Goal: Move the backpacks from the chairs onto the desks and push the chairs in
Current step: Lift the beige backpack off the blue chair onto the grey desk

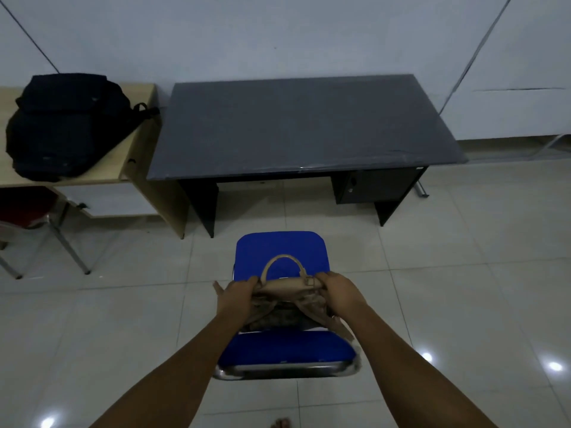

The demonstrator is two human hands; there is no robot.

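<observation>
At six o'clock, nearest the camera, bare toes (280,422) are seen on the tiled floor (463,304). Just beyond them stands a blue chair (279,248), its padded backrest toward the camera and its seat toward twelve o'clock. A tan backpack (289,299) is held over the seat, its looped top handle standing upright. The left hand (236,294) is clamped on the pack's upper left corner, and the right hand (341,292) is closed on its upper right corner; the two hands are kept apart, with the pack between them. Whether the pack's bottom touches the seat cannot be told.

Farther on, at twelve o'clock, a dark grey desk (306,125) is set against the wall, with a drawer unit under its right end. The blue chair is placed well apart from it.

At ten o'clock a light wooden desk (136,143) is seen just beside the grey one, and a black backpack (66,125) is laid on its top. Below it, at nine o'clock, a red chair (27,208) is tucked partly under that desk.
</observation>
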